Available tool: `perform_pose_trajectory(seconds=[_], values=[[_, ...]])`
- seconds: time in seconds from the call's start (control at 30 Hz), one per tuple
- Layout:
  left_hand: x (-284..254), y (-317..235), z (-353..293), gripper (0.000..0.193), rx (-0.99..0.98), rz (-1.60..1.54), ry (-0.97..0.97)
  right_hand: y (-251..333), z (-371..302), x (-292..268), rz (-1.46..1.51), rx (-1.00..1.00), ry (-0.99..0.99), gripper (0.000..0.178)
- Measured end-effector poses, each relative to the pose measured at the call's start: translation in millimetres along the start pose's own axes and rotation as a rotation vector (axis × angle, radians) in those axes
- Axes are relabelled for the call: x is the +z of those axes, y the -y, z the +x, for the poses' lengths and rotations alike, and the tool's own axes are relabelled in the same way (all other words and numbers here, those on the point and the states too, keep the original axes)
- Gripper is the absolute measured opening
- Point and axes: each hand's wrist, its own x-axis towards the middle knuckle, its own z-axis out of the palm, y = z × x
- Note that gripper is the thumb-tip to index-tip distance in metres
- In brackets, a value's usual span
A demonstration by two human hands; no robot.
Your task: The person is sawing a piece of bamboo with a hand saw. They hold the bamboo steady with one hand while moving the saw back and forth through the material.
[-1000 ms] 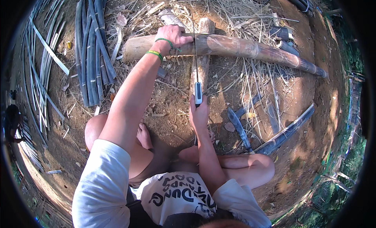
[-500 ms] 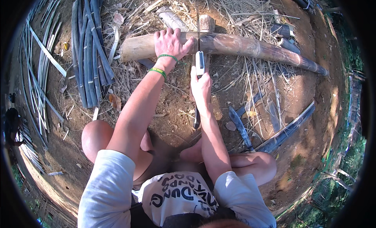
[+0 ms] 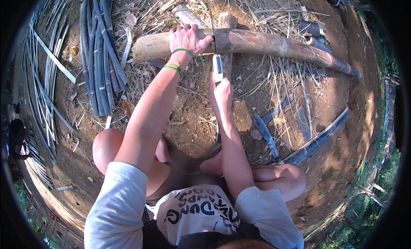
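A thick brown bamboo pole (image 3: pixel 265 44) lies crosswise in front of me, resting on a short wooden piece (image 3: pixel 227 20) beneath it. My left hand (image 3: pixel 187 39) presses down on the pole left of the saw blade, its fingers curled over the far side. In my right hand (image 3: pixel 222 94) is the pale handle of a handsaw (image 3: pixel 218 68). The thin blade crosses the bamboo just right of my left thumb and points away from me. How deep the blade sits in the bamboo, I cannot tell.
Dark split bamboo strips (image 3: pixel 100 65) lie in a bundle at left, beside thinner pale strips (image 3: pixel 50 56). Straw-like shavings (image 3: pixel 274 13) cover the ground beyond the pole. Curved dark bamboo pieces (image 3: pixel 319 140) lie at right, near my bent knee.
The saw blade leans slightly more to the left at its far end. My left hand keeps its place on the bamboo pole. The whole view has shifted a little.
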Motion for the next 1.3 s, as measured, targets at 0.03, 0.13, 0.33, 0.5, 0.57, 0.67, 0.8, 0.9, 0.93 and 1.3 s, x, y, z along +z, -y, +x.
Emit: perform_pose_trajectory(seconds=[0.03, 0.13, 0.33, 0.5, 0.57, 0.67, 0.8, 0.9, 0.93, 1.3], values=[[1.2, -7.1, 2.0, 0.077, 0.014, -0.017, -0.006, 3.1, 20.1, 1.9, -0.065, -0.073, -0.067, 0.042], [6.2, 1.9, 8.9, 0.077, -0.034, -0.026, 0.077, 15.5, 34.1, 14.8, -0.086, -0.128, -0.106, 0.046], [0.3, -1.7, 3.1, 0.075, -0.018, 0.02, 0.053, -23.4, -67.6, -11.6, 0.005, -0.001, -0.046, 0.046], [8.1, -7.2, 3.9, 0.075, 0.011, -0.035, 0.0, 14.3, 22.8, -4.3, -0.112, -0.025, -0.047, 0.047], [8.2, 0.8, 7.5, 0.073, -0.016, -0.01, 0.009, 26.3, 29.6, 0.9, -0.098, -0.064, -0.043, 0.05], [4.8, -2.4, 5.4, 0.073, -0.034, 0.006, 0.056, -12.3, -31.2, -5.6, 0.07, 0.014, -0.034, 0.046], [6.7, 3.0, -5.6, 0.075, -0.03, 0.043, 0.006, -29.9, -68.6, -13.9, 0.003, -0.017, -0.054, 0.045], [4.9, -4.1, -0.5, 0.063, -0.016, 0.012, -0.06, 11.5, -5.8, -8.8, -0.002, 0.066, -0.001, 0.047], [2.3, -14.3, 7.7, 0.062, -0.022, -0.011, -0.006, 1.0, 22.8, -0.1, -0.086, -0.038, -0.08, 0.048], [10.0, 0.3, 1.0, 0.051, -0.038, -0.008, -0.136, -21.6, -41.6, -6.7, -0.002, 0.031, -0.052, 0.045]])
